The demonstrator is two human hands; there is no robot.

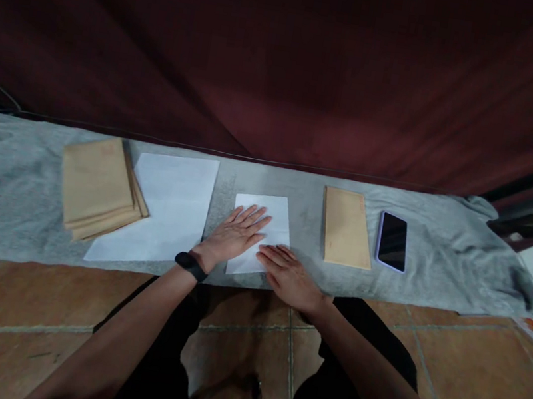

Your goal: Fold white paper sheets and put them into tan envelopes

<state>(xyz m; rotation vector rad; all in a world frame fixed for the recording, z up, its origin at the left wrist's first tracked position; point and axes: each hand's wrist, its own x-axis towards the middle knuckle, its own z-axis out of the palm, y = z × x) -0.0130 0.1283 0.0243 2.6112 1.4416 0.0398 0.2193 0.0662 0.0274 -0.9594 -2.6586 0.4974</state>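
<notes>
A white sheet of paper, seemingly folded, lies in front of me on the grey cloth. My left hand rests flat on its left part, fingers stretched out and slightly spread. On the lower right part of the same paper lies my right hand, its fingers extended and close together, pressing the surface near the edge. Neither hand grasps anything. Larger white sheets lie to the left, partly covered by a stack of brown envelopes. To the right are more brown envelopes in a neat pile.
A phone in a purple case lies right of the envelope pile. Grey cloth covers the long narrow surface. Behind it hangs a dark red curtain. Tiled floor and my legs are below the front edge.
</notes>
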